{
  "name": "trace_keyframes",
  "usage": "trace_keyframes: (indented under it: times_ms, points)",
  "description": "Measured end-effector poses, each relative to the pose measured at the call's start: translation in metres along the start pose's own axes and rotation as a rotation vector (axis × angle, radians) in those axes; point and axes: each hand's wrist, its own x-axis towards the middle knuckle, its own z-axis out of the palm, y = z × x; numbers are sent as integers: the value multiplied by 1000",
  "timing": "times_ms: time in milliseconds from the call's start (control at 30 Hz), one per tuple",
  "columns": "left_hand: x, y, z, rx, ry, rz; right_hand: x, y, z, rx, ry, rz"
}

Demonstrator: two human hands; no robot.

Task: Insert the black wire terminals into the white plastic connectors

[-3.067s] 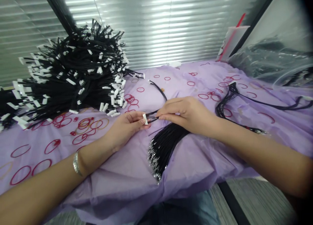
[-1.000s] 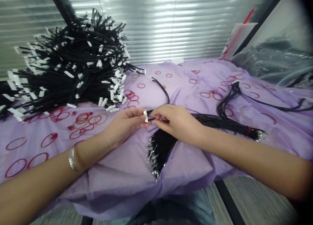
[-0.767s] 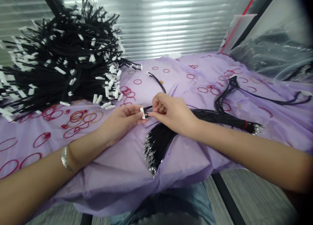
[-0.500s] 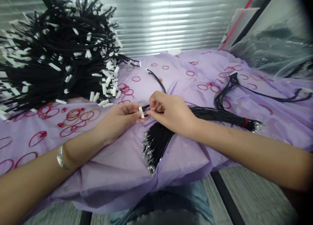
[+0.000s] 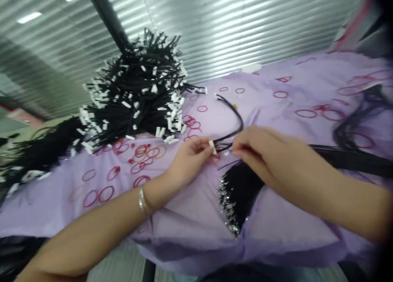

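My left hand [image 5: 196,153] pinches a small white plastic connector [image 5: 212,147] between thumb and fingertips. Several thin black wires run from the connector toward my right hand [image 5: 260,155]. The right fingers are closed at these wires, slightly blurred, and exactly which wire they grip is partly hidden. A cable with a white end [image 5: 238,114] curves up behind the hands. Below the right hand lies a fanned bundle of black wires [image 5: 245,188] with bare silvery metal terminals [image 5: 229,210].
A tall heap of black cables with white connectors [image 5: 138,89] stands at the back left, with another dark cable pile [image 5: 39,155] beside it. Red rubber bands [image 5: 141,151] are scattered over the purple cloth [image 5: 184,208]. More black wires [image 5: 353,118] lie at the right. Blinds [image 5: 245,28] rise behind.
The view has swung left, so the heap and hands sit farther right in it. My right hand has drawn back a little from the connector, which my left hand keeps holding.
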Motion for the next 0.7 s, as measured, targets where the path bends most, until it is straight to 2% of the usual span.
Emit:
trace_keyframes:
  times_ms: [100,233,533,700]
  points:
    - [-1,0,1,24,-11,-10,-8,-2,21,-3,-198,-36]
    - [-1,2,1,83,-7,-14,-2,4,26,-110,-367,86]
    - [2,1,-6,132,-97,-44,13,12,18,27,-298,247]
    - [0,3,-5,190,-89,-53,14,12,19,60,-290,192]
